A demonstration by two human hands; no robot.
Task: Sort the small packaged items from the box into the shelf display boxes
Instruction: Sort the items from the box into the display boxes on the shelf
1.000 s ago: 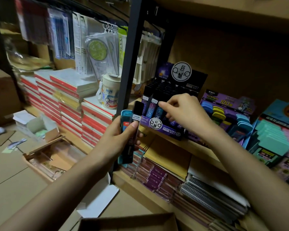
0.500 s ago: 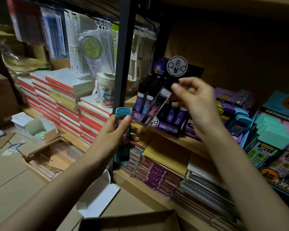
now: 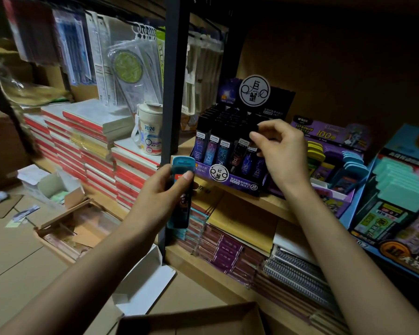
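My left hand (image 3: 163, 189) grips a small stack of slim packs, the front one teal (image 3: 180, 192), upright in front of the black shelf post. My right hand (image 3: 279, 151) pinches the dark cap of a black pencil-lead tube (image 3: 238, 153) that stands in the front row of the purple display box (image 3: 228, 177) on the middle shelf. Other tubes with purple and blue star labels fill that box. A brown cardboard box (image 3: 191, 317) sits at the bottom edge, its inside hidden.
To the right stand a purple display box of coloured erasers (image 3: 334, 163) and a blue display box (image 3: 402, 187) with teal packs. Red-edged notebook stacks (image 3: 87, 141) and a white cup (image 3: 149, 131) are left of the post (image 3: 173, 93). Open cartons (image 3: 78, 223) lie on the floor.
My right hand took a dark tube from my left hand, carried it up over the purple display box, and now has it standing in the front row. My left hand stayed put.
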